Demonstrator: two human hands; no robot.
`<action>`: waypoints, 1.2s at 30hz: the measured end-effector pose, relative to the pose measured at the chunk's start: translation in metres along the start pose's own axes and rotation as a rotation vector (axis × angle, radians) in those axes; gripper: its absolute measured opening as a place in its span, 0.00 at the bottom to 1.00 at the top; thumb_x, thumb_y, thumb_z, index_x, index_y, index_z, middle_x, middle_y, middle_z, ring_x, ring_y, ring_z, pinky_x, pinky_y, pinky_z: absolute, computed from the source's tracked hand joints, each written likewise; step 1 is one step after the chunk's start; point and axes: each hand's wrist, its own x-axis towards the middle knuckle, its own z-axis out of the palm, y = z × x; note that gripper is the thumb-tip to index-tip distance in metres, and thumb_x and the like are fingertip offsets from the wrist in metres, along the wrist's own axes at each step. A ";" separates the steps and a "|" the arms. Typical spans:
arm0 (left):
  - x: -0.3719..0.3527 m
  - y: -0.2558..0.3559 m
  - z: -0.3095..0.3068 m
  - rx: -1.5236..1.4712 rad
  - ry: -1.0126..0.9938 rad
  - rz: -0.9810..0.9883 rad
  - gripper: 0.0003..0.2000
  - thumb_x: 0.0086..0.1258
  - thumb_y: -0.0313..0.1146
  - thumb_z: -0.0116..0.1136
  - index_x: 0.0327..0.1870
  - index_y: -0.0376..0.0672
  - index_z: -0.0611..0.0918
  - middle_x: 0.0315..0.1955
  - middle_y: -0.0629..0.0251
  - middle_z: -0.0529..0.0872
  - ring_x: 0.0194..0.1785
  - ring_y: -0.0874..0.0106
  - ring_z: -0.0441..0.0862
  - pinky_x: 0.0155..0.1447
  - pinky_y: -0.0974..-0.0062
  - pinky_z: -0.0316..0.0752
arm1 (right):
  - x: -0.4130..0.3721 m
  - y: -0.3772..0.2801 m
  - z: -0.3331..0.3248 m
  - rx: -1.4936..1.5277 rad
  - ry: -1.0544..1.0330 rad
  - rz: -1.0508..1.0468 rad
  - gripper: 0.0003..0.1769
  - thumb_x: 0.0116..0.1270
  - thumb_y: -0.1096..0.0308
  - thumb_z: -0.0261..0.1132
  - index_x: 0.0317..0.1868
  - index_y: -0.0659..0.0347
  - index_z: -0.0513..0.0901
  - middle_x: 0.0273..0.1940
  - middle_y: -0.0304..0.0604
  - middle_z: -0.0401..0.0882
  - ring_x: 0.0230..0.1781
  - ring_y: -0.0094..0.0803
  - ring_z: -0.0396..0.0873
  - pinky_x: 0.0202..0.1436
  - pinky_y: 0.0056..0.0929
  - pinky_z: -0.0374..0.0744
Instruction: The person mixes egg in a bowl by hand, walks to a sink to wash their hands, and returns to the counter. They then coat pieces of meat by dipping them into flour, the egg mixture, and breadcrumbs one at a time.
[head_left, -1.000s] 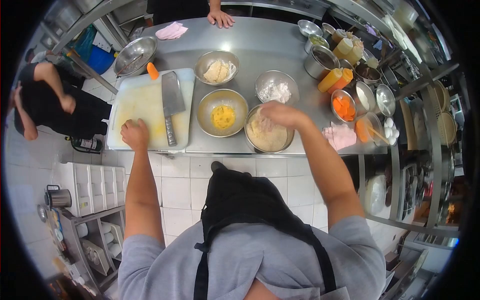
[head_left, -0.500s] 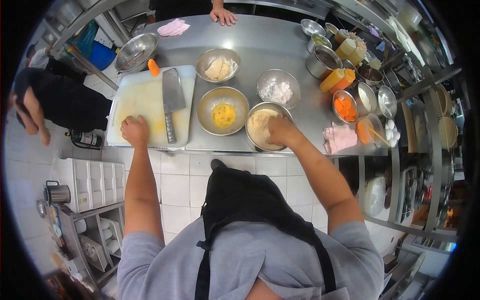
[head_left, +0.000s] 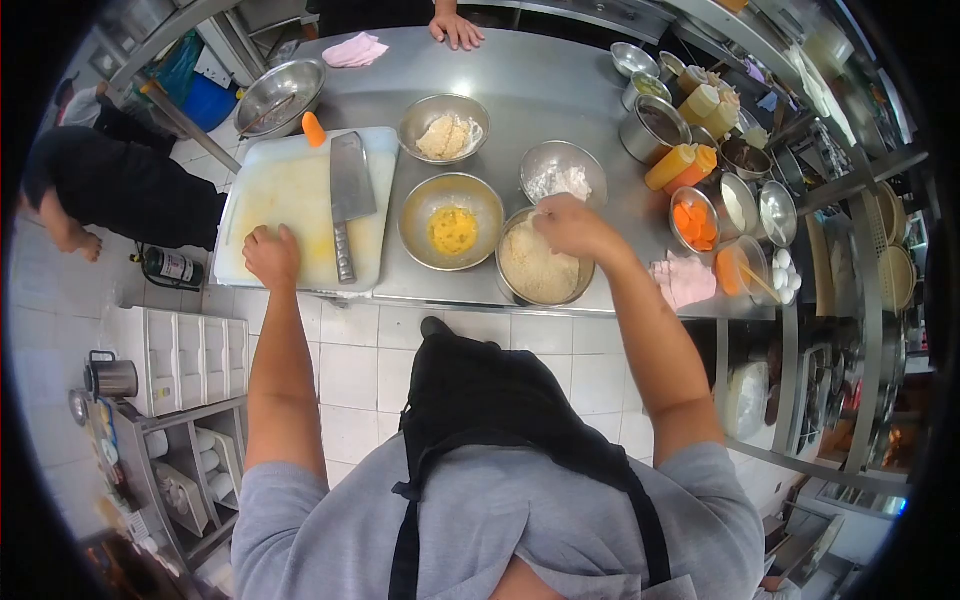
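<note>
My right hand [head_left: 572, 228] is over the back rim of a metal bowl [head_left: 500, 282] of pale breadcrumbs [head_left: 540, 268]. Its fingers are pinched together, and whatever is between them cannot be made out. On the left, my left hand [head_left: 271, 257] rests on a white cutting board [head_left: 290, 190], fingers loosely bent, thumb apart and nothing held. A cleaver [head_left: 351, 185] lies on the board to its right, near a piece of carrot [head_left: 313, 130]. Beaten egg [head_left: 452, 230] sits in a middle bowl, white flour [head_left: 560, 181] in another behind my right hand.
A bowl with a crumb-coated lump [head_left: 446, 137] stands farther back. To the right are sliced carrots [head_left: 694, 222], a pink cloth [head_left: 684, 280], sauce bottles [head_left: 670, 167] and eggs [head_left: 784, 275]. Another person's hand [head_left: 457, 29] rests on the far table edge.
My right hand has lifted from inside the breadcrumb bowl and shifted back toward its far rim, uncovering more crumbs. My left hand stays on the board.
</note>
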 end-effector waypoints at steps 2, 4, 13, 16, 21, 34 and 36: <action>0.001 0.001 0.000 0.000 0.004 0.001 0.23 0.69 0.48 0.59 0.55 0.36 0.82 0.54 0.48 0.83 0.58 0.48 0.78 0.62 0.48 0.72 | 0.010 0.017 0.027 0.306 -0.139 0.065 0.16 0.65 0.65 0.58 0.43 0.71 0.82 0.44 0.66 0.83 0.43 0.59 0.83 0.51 0.48 0.79; 0.000 0.001 -0.001 0.019 -0.010 0.006 0.23 0.70 0.48 0.58 0.55 0.37 0.82 0.54 0.48 0.83 0.58 0.48 0.78 0.61 0.48 0.72 | 0.011 0.018 0.036 0.167 -0.151 0.047 0.16 0.66 0.65 0.57 0.43 0.71 0.83 0.44 0.66 0.83 0.43 0.58 0.83 0.51 0.48 0.79; 0.001 0.006 -0.006 0.022 -0.061 -0.041 0.24 0.69 0.47 0.59 0.56 0.37 0.81 0.56 0.50 0.81 0.60 0.50 0.76 0.63 0.49 0.70 | -0.006 0.038 0.033 -0.266 0.035 -0.119 0.22 0.65 0.68 0.57 0.57 0.69 0.80 0.54 0.64 0.81 0.58 0.55 0.80 0.62 0.47 0.77; 0.001 0.003 -0.001 0.008 -0.038 -0.026 0.24 0.69 0.47 0.59 0.56 0.37 0.81 0.56 0.50 0.81 0.60 0.50 0.76 0.63 0.49 0.70 | -0.009 0.032 0.036 -0.343 0.033 -0.116 0.27 0.63 0.68 0.60 0.63 0.67 0.77 0.59 0.62 0.79 0.63 0.53 0.77 0.65 0.46 0.77; 0.000 0.001 0.000 -0.001 -0.021 -0.014 0.24 0.68 0.47 0.59 0.56 0.36 0.81 0.56 0.50 0.81 0.59 0.49 0.76 0.62 0.49 0.71 | -0.006 0.030 0.031 -0.395 -0.048 -0.024 0.33 0.59 0.66 0.67 0.66 0.65 0.75 0.61 0.61 0.79 0.63 0.53 0.78 0.66 0.45 0.77; 0.001 -0.002 0.006 0.035 0.034 0.002 0.23 0.69 0.48 0.58 0.54 0.38 0.83 0.52 0.49 0.84 0.56 0.48 0.79 0.59 0.48 0.74 | -0.039 0.021 0.000 -0.261 -0.043 -0.171 0.19 0.55 0.66 0.71 0.45 0.67 0.81 0.45 0.60 0.84 0.49 0.56 0.82 0.53 0.49 0.80; 0.000 -0.002 0.005 0.037 0.031 0.005 0.23 0.69 0.48 0.58 0.54 0.37 0.83 0.52 0.49 0.84 0.56 0.48 0.79 0.59 0.48 0.74 | -0.039 0.022 0.003 -0.281 -0.043 -0.103 0.19 0.55 0.66 0.72 0.44 0.68 0.82 0.44 0.61 0.84 0.49 0.56 0.83 0.53 0.49 0.81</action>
